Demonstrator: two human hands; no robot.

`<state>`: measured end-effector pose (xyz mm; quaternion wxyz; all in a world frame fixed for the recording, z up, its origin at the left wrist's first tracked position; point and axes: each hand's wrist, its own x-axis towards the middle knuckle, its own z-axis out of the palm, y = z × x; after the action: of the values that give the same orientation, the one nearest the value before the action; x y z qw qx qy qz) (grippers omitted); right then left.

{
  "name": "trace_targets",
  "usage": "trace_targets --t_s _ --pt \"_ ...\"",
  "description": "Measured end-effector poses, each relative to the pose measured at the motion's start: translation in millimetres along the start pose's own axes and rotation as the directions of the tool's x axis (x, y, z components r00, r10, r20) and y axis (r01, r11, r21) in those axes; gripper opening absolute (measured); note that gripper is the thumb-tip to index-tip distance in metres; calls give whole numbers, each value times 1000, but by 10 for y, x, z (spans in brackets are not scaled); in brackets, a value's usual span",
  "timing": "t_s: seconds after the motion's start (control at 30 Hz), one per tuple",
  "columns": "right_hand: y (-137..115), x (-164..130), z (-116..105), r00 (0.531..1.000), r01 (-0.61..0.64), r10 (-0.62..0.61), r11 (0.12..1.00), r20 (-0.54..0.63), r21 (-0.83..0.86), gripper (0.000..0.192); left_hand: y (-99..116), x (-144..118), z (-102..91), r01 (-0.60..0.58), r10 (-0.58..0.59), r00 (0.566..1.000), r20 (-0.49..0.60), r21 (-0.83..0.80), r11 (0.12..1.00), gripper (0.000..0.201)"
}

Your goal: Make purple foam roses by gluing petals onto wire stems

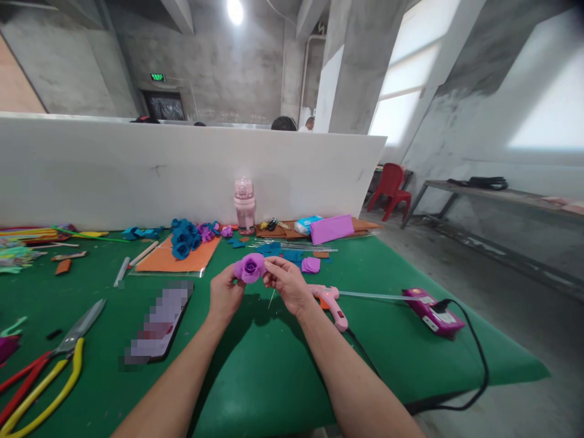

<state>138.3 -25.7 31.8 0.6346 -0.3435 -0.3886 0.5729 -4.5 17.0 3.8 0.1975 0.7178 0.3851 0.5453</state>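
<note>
Both my hands hold a purple foam rose above the green table, near its middle. My left hand grips the flower from below and the left. My right hand pinches its right edge with thumb and fingers. A thin stem or wire hangs down from the flower between my hands. Just right of my right hand lies a pink hot glue gun, with a clear glue stick pointing right.
Large scissors and a phone lie at left. Blue and purple foam roses sit on an orange sheet. A pink bottle stands by the white partition. A pink power adapter with black cable lies at right.
</note>
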Motion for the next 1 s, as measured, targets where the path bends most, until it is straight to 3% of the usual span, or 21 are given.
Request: trace_targets --t_s 0.27,0.63,0.83,1.0 --pt "22 24 -37 999 -5 6 999 40 -33 24 61 9 -34 -188 188 982 6 101 977 21" --pt "-50 2 -28 996 64 -60 997 65 -51 28 70 -10 -69 -265 259 964 67 116 957 20" --pt "-37 13 -21 997 38 -37 999 71 -24 38 57 -17 -58 -309 299 950 89 132 942 24" --pt "12 36 -39 998 17 -19 1000 59 24 34 91 -17 -54 -327 314 942 118 116 938 25"
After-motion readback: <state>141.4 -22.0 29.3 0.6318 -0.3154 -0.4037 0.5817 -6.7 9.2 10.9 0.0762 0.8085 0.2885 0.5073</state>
